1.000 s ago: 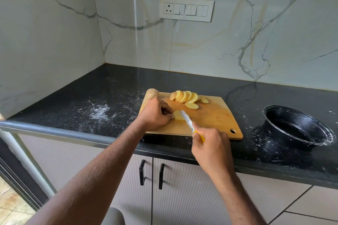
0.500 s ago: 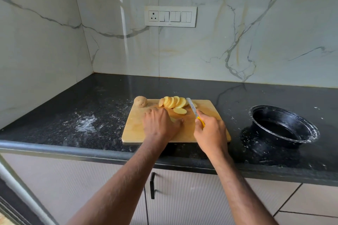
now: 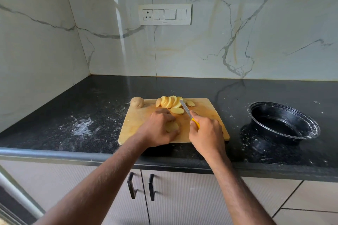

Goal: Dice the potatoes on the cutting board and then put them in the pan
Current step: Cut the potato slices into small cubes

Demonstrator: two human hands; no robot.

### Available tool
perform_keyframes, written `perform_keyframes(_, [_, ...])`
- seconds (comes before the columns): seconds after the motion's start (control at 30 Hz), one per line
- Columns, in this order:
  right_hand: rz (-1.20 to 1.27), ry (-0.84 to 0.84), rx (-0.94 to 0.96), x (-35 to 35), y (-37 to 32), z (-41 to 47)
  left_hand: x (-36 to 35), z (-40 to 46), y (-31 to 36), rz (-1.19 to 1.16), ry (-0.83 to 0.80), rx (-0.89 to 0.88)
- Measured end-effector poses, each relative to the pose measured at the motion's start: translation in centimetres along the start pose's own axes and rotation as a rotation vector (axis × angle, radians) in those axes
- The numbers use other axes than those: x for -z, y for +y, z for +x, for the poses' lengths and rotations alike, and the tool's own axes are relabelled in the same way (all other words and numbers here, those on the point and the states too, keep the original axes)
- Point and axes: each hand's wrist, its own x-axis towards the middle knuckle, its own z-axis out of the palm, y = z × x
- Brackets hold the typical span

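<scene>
In the middle of the frame a wooden cutting board (image 3: 139,120) lies on the black countertop (image 3: 91,107), which has white dusty smears to the left of the board. The left hand (image 3: 159,128) rests on the board with its fingers curled over a pale potato slice (image 3: 172,127), holding it down against the wood. The right hand (image 3: 206,135) is just to the right of it, at the lower right part of the board, and its fingers are closed around the yellow handle of a knife (image 3: 188,113). The blade points up and to the left in the frame, and its tip is over the fanned row of potato slices (image 3: 169,101) near the upper edge of the board. One single slice (image 3: 177,110) lies flat just below this row, between the row and the left hand, and a smaller piece (image 3: 190,103) lies to the right of the blade. A whole unpeeled potato (image 3: 137,102) sits at the upper left corner of the board; I cannot tell whether it is on the board or on the countertop. The black pan (image 3: 285,120) stands on the countertop at the right of the frame, well apart from the board, with white marks on its rim. Behind is a marble wall with a switch panel (image 3: 165,14), and below the counter are cabinet doors with two black handles (image 3: 141,185)
</scene>
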Motion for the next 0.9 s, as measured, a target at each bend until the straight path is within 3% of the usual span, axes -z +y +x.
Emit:
perform_keyframes(0.1, [-0.035, -0.02, 0.08, 0.1, -0.3, -0.5, 0.6, -0.5, -1.0, 0.007, -0.029, -0.025])
perform_keyframes(0.23, [-0.02, -0.049, 0.121, 0.2, -0.8, -1.4, 0.6, -1.8, -0.7, 0.119, 0.084, 0.183])
perform_keyframes(0.33, [-0.037, -0.078, 0.114, 0.0, -1.2, -2.1, 0.3, -2.1, 0.3, 0.145, 0.094, 0.234])
perform_keyframes(0.57, [-0.113, -0.13, 0.108, -0.3, -2.4, -3.1, 0.1, -1.8, 0.1, 0.038, 0.094, 0.259])
perform_keyframes(0.9, [-0.136, -0.17, 0.134, -1.5, -4.2, -2.2, 2.0, -1.0, -2.8, -0.082, 0.031, 0.144])
